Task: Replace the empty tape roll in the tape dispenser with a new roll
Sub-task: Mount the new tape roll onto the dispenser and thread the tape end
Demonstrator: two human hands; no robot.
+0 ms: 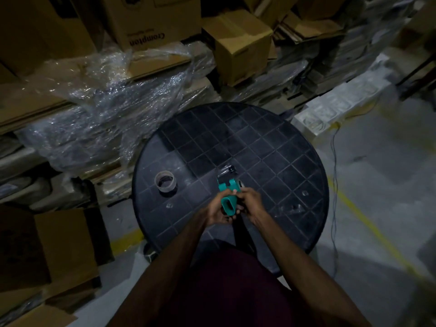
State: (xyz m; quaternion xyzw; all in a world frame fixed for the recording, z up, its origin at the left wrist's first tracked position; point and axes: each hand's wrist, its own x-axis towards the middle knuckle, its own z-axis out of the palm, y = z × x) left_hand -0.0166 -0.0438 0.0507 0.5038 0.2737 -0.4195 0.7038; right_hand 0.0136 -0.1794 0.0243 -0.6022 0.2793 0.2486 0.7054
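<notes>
While both hands close around the teal tape dispenser (228, 193), it is held just above the near half of the round black tabletop (295, 147), its handle pointing toward the person and its dark head pointing away. The left hand (216, 212) has its fingers wrapped around the handle, and the right hand (250, 204) has its fingers pinching the dispenser's side. An empty tape core (165, 181) stands on the tabletop to the left, apart from the hands.
</notes>
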